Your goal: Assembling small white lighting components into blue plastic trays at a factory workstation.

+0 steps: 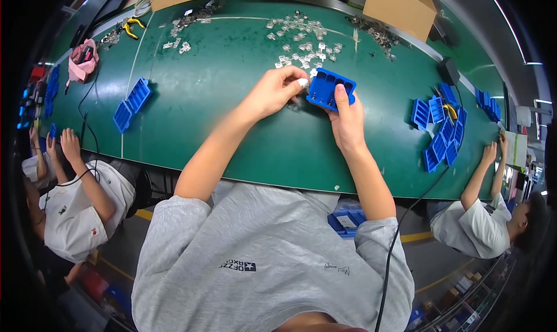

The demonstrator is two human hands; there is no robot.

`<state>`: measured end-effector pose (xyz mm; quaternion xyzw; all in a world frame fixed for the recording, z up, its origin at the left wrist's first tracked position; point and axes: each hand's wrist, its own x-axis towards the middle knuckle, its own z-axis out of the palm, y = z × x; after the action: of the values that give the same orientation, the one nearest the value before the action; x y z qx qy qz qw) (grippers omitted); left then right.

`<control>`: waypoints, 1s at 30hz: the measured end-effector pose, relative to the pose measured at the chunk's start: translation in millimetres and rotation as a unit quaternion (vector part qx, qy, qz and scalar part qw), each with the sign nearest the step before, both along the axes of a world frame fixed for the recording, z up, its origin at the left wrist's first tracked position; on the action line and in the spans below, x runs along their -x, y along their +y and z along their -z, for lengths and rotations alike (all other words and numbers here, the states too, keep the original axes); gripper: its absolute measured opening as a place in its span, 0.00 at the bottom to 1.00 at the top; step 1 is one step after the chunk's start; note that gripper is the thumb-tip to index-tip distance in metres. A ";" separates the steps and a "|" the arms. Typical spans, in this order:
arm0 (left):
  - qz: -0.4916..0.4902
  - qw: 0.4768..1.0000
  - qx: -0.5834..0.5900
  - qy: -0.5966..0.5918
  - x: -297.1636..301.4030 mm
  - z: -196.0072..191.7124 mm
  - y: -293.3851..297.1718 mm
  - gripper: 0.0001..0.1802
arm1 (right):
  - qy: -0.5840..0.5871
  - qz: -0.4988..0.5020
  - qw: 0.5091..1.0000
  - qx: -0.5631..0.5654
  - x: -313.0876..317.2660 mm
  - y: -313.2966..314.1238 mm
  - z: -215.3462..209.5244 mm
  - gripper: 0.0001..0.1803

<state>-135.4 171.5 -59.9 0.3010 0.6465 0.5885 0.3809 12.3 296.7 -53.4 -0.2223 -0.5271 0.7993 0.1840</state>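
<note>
While the right hand [347, 120] grips a blue plastic holder [331, 89] from below, thumb laid up across its near face and fingers wrapped behind, the holder sits tilted just above the green tabletop [232, 111], its slotted compartments facing the camera. Left hand [277, 91]: fingers curled together, fingertips [301, 82] pressed against the holder's left edge; a small pale part seems pinched there, too small to identify. Both forearms enter from the lower edge; grey shirt [261, 256] fills the bottom of the view.

Loose small metal clips [301, 39] lie scattered on the tabletop just beyond the hands, toward the far edge. Further heaps of similar metal parts: one at far left [188, 21], a darker one at far right [377, 36]. Two blue holders [132, 104] lie side by side well to the left. A cluster of blue holders [441, 129] is piled at the right, with yellow-handled pliers [450, 111] resting on it. A second pair of yellow-handled pliers [134, 25] lies at the far left corner, near a pink object [82, 59]. Cardboard boxes [400, 4] stand along the far edge.

Another person's hands [61, 146] rest at the tabletop's left edge; a third person's hand [490, 153] touches the right edge.
</note>
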 end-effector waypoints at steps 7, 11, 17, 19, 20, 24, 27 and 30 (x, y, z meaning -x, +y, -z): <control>-0.150 0.931 -0.124 0.310 -13.7 -18.8 1.1 0.05 | -0.008 -0.035 0.992 0.122 4.8 -10.4 -11.5 0.22; -0.129 0.897 -0.139 0.398 -23.2 -14.8 8.9 0.08 | -0.013 -0.027 0.990 0.135 4.2 -13.1 -5.5 0.20; -0.128 0.902 -0.133 0.389 -23.9 -7.5 10.8 0.07 | -0.016 -0.030 0.992 0.125 3.3 -13.3 -2.8 0.19; -0.119 0.896 -0.128 0.408 -24.8 -7.0 11.4 0.06 | -0.015 -0.029 0.992 0.125 2.8 -13.8 -2.8 0.19; -0.118 0.896 -0.129 0.408 -25.9 -8.0 11.3 0.06 | -0.013 -0.023 0.992 0.126 3.0 -14.2 -3.3 0.19; -0.098 0.986 -0.076 0.108 -27.6 -14.1 10.1 0.06 | -0.016 -0.011 0.993 0.115 3.1 -15.8 -6.6 0.20; -0.061 0.997 -0.050 -0.023 -21.3 -17.7 6.9 0.10 | -0.040 0.009 0.999 0.030 1.9 -16.7 0.1 0.22; 0.000 0.999 -0.026 -0.035 -15.7 -23.9 1.8 0.14 | -0.050 0.022 0.998 -0.034 -0.1 -15.2 1.2 0.23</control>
<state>-119.7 173.3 -36.0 0.2901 0.6174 0.6150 0.3957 12.4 281.5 -54.6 -0.2670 -0.5578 0.7643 0.1828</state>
